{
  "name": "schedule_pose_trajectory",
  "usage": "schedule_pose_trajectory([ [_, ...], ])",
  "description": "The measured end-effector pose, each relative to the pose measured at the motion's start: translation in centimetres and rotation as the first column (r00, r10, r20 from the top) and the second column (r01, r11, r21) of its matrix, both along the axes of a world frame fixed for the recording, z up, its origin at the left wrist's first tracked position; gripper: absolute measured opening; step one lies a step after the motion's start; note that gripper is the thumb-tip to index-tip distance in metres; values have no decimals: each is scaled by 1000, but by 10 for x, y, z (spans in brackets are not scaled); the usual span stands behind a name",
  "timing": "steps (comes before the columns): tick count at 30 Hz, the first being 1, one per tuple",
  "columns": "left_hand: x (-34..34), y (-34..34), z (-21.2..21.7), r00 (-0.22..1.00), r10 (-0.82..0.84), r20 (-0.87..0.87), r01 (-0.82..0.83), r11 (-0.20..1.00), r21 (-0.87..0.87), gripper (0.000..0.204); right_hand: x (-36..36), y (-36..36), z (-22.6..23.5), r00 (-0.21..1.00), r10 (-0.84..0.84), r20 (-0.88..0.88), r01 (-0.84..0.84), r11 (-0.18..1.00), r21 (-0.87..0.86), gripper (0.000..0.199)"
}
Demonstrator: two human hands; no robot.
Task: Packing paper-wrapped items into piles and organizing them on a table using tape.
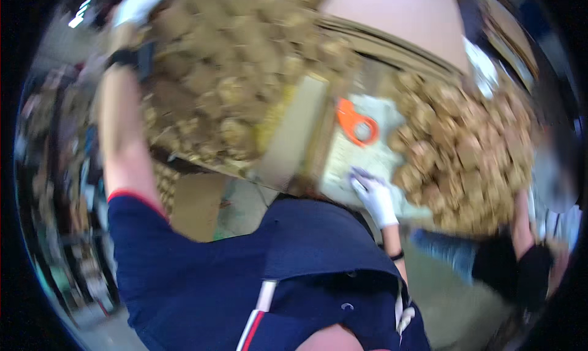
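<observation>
My left hand (138,7), in a white glove, is stretched far out at the left edge of a large heap of brown pieces (236,45). Its fingers are apart but blurred, and I see nothing held. My right hand (375,199), white-gloved with purplish fingertips, is low over the near part of a pale whitish sheet (343,161). Thumb and fingers look apart, with nothing visible between them. Beyond it on the sheet lies an orange tape dispenser (358,125) with a round ring end. Blur hides what the brown pieces are.
A second brown heap (462,149) covers the right side. Between the heaps stands a long cardboard strip (297,127). Flat cardboard sheets (398,20) are stacked at the back. At the right a co-worker's arm (522,225) reaches toward the second heap. Shelving stands far left.
</observation>
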State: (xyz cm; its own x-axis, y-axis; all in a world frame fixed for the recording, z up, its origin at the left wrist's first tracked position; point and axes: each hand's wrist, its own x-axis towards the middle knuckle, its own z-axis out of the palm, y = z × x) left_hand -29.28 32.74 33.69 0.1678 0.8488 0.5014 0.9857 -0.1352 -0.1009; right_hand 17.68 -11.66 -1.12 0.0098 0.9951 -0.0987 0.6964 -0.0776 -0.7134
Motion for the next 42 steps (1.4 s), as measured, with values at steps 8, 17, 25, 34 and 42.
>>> schedule_pose_trajectory([
  [8, 192, -223, -138, 634, -704, 321, 770, 610, -186, 20, 68, -4, 70, 888, -439, 138, 394, 879, 267, 21],
  [17, 170, -312, -327, 991, -116, -69, 20, 633, -774, 72, 255, -10, 174, 435, -752, 496, 816, 562, 136, 100],
  [25, 153, -321, -342, 961, 38, 273, 156, 742, -652, 68, 304, -3, 136, 647, -762, 37, 762, 648, 10, 64],
  [34, 266, -396, -320, 916, -185, 355, 400, 445, -801, 53, 167, -4, 146, 678, -352, -645, 341, 928, -148, 56],
  [42, 212, -422, -354, 622, -623, 474, 746, 289, -600, 46, -10, 44, 7, 508, -389, -769, -196, 817, -543, 56],
])
